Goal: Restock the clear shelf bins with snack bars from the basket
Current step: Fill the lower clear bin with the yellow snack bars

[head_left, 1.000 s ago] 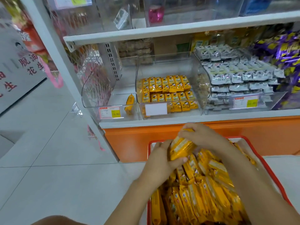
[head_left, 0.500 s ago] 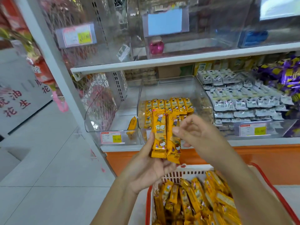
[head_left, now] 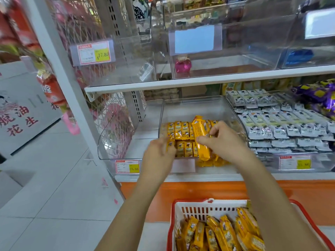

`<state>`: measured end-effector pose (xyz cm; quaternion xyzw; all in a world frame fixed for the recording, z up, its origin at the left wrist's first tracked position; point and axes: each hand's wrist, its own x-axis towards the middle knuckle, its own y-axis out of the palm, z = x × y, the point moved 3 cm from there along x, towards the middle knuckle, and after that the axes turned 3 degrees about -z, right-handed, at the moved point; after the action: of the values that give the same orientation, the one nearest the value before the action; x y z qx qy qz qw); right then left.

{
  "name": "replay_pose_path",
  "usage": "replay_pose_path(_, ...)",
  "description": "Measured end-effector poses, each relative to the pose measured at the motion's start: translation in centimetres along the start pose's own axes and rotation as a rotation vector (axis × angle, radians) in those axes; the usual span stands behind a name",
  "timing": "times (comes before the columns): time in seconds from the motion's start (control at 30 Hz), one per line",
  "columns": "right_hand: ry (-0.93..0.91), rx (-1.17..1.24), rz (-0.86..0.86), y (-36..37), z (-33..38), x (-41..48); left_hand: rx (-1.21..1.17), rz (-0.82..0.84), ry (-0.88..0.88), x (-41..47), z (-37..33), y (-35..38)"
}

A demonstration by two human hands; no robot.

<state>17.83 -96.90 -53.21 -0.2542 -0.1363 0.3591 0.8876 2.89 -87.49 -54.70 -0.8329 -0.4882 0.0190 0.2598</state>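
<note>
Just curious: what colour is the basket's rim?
The basket rim is red; head view.

grey-white packets [head_left: 282, 124] | purple packets [head_left: 319, 95] far right | pink foil item [head_left: 182, 65] above, possibly candy

pale tiled floor [head_left: 54, 187], white shelving [head_left: 199, 82]

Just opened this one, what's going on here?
A person is restocking a shelf. The right hand pinches a yellow snack bar over the middle clear bin, which already holds rows of the same bars. The left hand is at the front-left row; blur hides whether it grips one. The basket below holds many more bars.
</note>
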Motion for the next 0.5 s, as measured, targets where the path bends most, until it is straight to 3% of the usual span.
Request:
replay_pose_path(0.07,0.012,-0.081,0.034,0.1,0.2,2.3,0.124,-0.124,-0.009,1.1,1.8,-0.6)
replay_pose_path(0.17,0.049,-0.27,0.112,1.5,0.7,5.4,0.28,-0.052,-0.024,2.1,4.4,-0.2)
replay_pose_path(0.33,0.178,-0.656,0.348,4.9,-0.5,8.2,0.239,-0.007,-0.009,2.6,6.0,-0.7)
replay_pose_path(0.5,0.202,-0.687,0.369,8.6,-1.6,9.4,0.192,-0.015,0.001,2.7,6.0,-1.0)
